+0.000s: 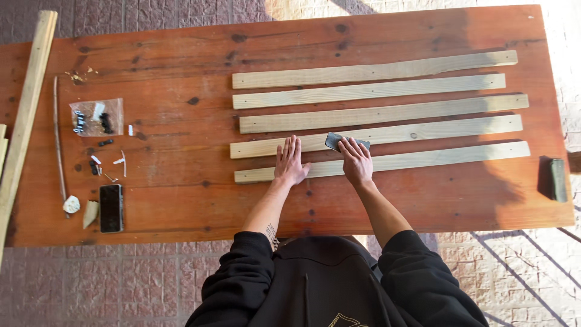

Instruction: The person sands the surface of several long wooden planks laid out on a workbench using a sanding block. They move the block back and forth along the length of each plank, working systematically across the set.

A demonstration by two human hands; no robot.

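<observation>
Several pale wooden slats lie side by side on a reddish wooden table (181,200). My left hand (290,162) rests flat, fingers apart, across the two nearest slats, on the second slat (436,129) and the closest slat (448,156). My right hand (356,161) presses a dark sanding pad (334,141) onto the second slat. Both sleeves are black.
A clear bag of dark screws (97,117) and loose small parts lie at the left, with a black phone (111,208) near the front edge. A long plank (25,115) leans along the table's left end. A dark block (557,179) sits at the right edge. Paving surrounds the table.
</observation>
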